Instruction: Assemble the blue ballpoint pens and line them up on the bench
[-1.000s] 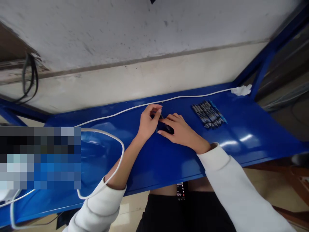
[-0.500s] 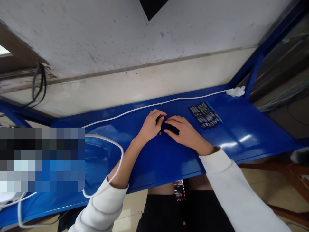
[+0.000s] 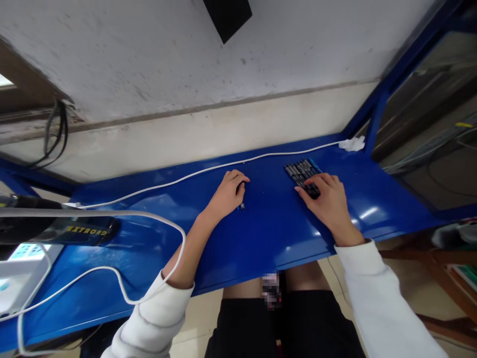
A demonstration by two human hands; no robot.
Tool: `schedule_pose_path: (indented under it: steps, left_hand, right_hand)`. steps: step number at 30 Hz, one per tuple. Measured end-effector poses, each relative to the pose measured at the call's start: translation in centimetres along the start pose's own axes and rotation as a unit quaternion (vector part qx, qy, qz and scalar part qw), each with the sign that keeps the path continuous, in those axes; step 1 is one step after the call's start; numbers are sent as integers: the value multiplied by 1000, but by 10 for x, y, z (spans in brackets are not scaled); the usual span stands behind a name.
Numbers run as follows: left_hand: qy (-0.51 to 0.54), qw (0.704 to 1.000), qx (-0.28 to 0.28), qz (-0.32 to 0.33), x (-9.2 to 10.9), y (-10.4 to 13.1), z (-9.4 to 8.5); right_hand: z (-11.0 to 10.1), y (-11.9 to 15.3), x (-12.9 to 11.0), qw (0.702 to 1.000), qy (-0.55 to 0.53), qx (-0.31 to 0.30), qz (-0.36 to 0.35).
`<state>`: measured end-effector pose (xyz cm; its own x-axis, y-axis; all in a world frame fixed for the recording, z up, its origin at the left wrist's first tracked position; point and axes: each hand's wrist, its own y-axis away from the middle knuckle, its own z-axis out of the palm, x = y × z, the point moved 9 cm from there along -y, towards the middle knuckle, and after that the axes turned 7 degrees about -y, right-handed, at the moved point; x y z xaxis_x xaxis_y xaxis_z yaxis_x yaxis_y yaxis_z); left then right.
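Near the middle of the blue table (image 3: 261,233), my left hand (image 3: 228,195) is closed around a few pens (image 3: 242,206), whose ends poke out below the palm. Most of what it grips is hidden by the fingers. To the right lies a row of several dark pens (image 3: 300,173) side by side, with a blue one (image 3: 314,165) at its right edge. My right hand (image 3: 325,199) rests over the lower right part of that row, thumb and fingers apart, touching the pens.
A white cable (image 3: 208,168) runs along the back of the table to a white crumpled wrap (image 3: 352,143). Another cable loop (image 3: 182,243) hangs over my left forearm. At the left are a black object with yellow lettering (image 3: 87,230) and a white power strip (image 3: 33,252).
My right hand has left my left hand and moved right onto the row of pens. The dark item between both hands no longer shows there. The view has shifted slightly.
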<state>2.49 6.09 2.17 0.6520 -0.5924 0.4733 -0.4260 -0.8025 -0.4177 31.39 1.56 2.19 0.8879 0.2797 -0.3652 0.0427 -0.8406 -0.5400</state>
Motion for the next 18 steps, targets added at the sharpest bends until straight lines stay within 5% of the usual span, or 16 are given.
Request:
schedule_pose_path:
  steps: [18]
  left_hand:
    - [-65,996,13,-52,-2,3,-6]
  right_hand:
    - [4,2,-3,1000,-18,0,-16]
